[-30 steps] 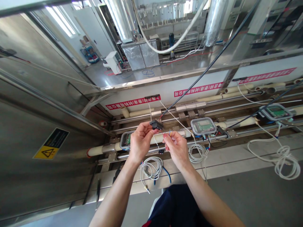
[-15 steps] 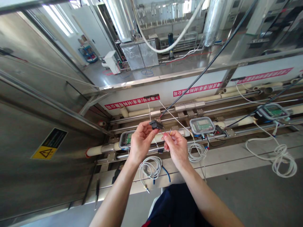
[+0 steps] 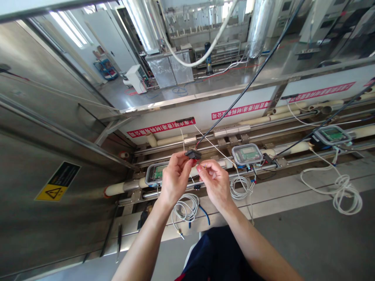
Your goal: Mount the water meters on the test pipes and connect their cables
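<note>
Between the thumb and fingers of my left hand (image 3: pixel 175 177), a small black plastic connector block (image 3: pixel 193 154) is held above the rails. A long black cable (image 3: pixel 234 104) runs down to it from the upper right, with a bit of red wire by the block. Just to the right, my right hand (image 3: pixel 216 181) is closed in a pinch on a thin wire (image 3: pixel 206 166) with some yellow showing. The wire's far end is too small to make out. Below and behind the left hand sits a clear-lidded box with a green circuit board (image 3: pixel 155 171), partly covered by that hand.
More clear-lidded circuit boxes (image 3: pixel 247 155) line the steel rails to the right. Coiled white cable (image 3: pixel 185 209) and blue-handled pliers (image 3: pixel 205 214) lie on the front ledge. A metal wall with a warning label (image 3: pixel 58 181) stands at the left; a glass panel is behind.
My right hand has shifted slightly left, closer to the block. The left hand keeps its hold on the block. The whole view has shifted a little.
</note>
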`<state>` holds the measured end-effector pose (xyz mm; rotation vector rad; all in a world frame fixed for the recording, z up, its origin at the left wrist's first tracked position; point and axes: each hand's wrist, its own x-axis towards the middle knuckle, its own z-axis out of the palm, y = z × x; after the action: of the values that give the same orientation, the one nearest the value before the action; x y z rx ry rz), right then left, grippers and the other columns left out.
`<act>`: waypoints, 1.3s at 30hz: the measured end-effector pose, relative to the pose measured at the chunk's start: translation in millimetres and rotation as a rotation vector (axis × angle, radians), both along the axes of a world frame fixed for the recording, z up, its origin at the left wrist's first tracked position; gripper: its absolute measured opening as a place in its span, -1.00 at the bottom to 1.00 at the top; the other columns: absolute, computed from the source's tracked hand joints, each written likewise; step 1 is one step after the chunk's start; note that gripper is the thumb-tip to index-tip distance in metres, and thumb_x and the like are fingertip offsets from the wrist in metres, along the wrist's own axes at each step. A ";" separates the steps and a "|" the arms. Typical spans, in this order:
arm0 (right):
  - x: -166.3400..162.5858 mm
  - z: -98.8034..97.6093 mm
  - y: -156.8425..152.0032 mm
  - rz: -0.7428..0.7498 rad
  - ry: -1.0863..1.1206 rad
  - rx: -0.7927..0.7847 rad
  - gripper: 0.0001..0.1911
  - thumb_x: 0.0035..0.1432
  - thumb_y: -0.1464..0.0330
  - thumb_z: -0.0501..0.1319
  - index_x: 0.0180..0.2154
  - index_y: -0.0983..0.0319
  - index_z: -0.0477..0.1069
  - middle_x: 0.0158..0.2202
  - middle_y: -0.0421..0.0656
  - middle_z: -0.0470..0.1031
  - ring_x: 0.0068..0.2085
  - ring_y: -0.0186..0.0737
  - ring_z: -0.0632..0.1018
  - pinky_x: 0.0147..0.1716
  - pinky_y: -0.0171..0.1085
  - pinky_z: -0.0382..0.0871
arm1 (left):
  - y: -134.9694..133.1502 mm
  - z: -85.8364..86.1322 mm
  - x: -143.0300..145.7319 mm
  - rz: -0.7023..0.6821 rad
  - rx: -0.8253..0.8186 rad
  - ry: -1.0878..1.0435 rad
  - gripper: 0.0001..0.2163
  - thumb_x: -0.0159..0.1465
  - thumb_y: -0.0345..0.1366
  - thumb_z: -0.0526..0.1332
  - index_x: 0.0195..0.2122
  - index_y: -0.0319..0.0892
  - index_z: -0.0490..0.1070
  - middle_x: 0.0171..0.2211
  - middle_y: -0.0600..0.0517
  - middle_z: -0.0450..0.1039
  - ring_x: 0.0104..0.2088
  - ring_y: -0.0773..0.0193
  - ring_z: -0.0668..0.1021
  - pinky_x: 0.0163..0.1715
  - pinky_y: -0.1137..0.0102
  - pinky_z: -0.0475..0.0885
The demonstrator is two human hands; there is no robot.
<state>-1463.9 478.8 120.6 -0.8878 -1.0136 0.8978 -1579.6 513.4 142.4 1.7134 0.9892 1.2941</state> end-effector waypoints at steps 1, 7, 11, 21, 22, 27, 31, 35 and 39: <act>-0.3 -0.1 0.1 0.001 0.007 -0.006 -0.86 0.12 0.28 0.20 -0.39 0.23 0.38 -0.42 -0.24 0.35 -0.50 -0.42 0.36 -0.52 -0.38 0.31 | -0.4 0.4 0.5 0.004 0.012 0.008 -0.76 0.25 -0.27 0.17 -0.09 -0.21 0.25 -0.13 -0.09 0.50 -0.15 0.24 0.56 -0.13 0.33 0.49; -0.9 0.6 0.2 0.006 0.024 -0.056 -0.84 0.11 0.26 0.21 -0.40 0.23 0.38 -0.47 -0.26 0.36 -0.52 -0.42 0.36 -0.52 -0.37 0.29 | -1.6 1.0 -0.4 0.065 0.112 0.124 -0.79 0.26 -0.32 0.15 -0.09 -0.19 0.27 -0.16 -0.05 0.51 -0.21 0.29 0.57 -0.20 0.41 0.50; -0.8 0.9 0.4 0.019 0.068 -0.097 -0.83 0.09 0.25 0.23 -0.41 0.22 0.37 -0.52 -0.29 0.34 -0.54 -0.43 0.37 -0.55 -0.39 0.26 | -1.1 -3.0 -2.9 0.085 0.154 0.192 -0.78 0.27 -0.32 0.14 -0.05 -0.16 0.27 -0.17 -0.04 0.51 -0.21 0.28 0.57 -0.22 0.42 0.50; 1.0 0.2 3.8 0.028 0.093 -0.118 -0.83 0.06 0.25 0.24 -0.43 0.22 0.37 -0.52 -0.28 0.38 -0.54 -0.43 0.38 -0.55 -0.39 0.29 | 0.2 -5.4 -1.2 0.138 0.229 0.270 -0.78 0.26 -0.34 0.15 -0.06 -0.15 0.30 -0.22 0.02 0.51 -0.28 0.36 0.57 -0.25 0.48 0.48; 1.1 -0.3 4.1 0.029 0.098 -0.117 -0.83 0.06 0.25 0.24 -0.43 0.22 0.37 -0.52 -0.29 0.38 -0.55 -0.43 0.38 -0.56 -0.40 0.29 | 0.2 -5.3 -1.0 0.143 0.240 0.278 -0.78 0.26 -0.34 0.15 -0.06 -0.15 0.30 -0.22 0.02 0.51 -0.29 0.37 0.57 -0.25 0.48 0.48; 1.3 -2.9 5.9 0.024 0.099 -0.110 -0.82 0.05 0.24 0.24 -0.43 0.22 0.38 -0.51 -0.28 0.37 -0.55 -0.43 0.39 -0.57 -0.40 0.30 | 0.0 -4.6 -0.1 0.154 0.259 0.309 -0.78 0.27 -0.35 0.15 -0.06 -0.14 0.31 -0.21 0.02 0.51 -0.29 0.37 0.57 -0.25 0.48 0.48; 0.8 -2.3 6.0 0.022 0.092 -0.110 -0.82 0.05 0.23 0.25 -0.43 0.21 0.38 -0.50 -0.27 0.38 -0.54 -0.43 0.39 -0.56 -0.39 0.32 | 0.2 -5.9 1.2 0.157 0.243 0.286 -0.79 0.26 -0.34 0.15 -0.06 -0.15 0.31 -0.21 0.00 0.51 -0.25 0.34 0.57 -0.24 0.47 0.48; -0.4 -1.1 4.8 0.018 0.139 -0.140 -0.80 0.04 0.22 0.25 -0.43 0.21 0.38 -0.53 -0.29 0.36 -0.55 -0.42 0.38 -0.56 -0.39 0.34 | 0.8 -8.3 2.0 0.151 0.229 0.254 -0.79 0.27 -0.32 0.15 -0.08 -0.18 0.30 -0.22 -0.03 0.51 -0.23 0.31 0.57 -0.26 0.45 0.48; -0.5 -1.9 4.8 0.032 0.164 -0.149 -0.81 0.04 0.23 0.26 -0.43 0.22 0.38 -0.55 -0.29 0.35 -0.56 -0.44 0.37 -0.58 -0.40 0.32 | 0.2 -8.1 2.3 0.170 0.245 0.279 -0.79 0.26 -0.32 0.15 -0.08 -0.18 0.31 -0.23 -0.02 0.51 -0.26 0.33 0.57 -0.29 0.46 0.48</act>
<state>-1464.4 483.6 118.7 -0.9085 -0.8294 1.0668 -1577.2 513.7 134.2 2.0769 1.1965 1.3528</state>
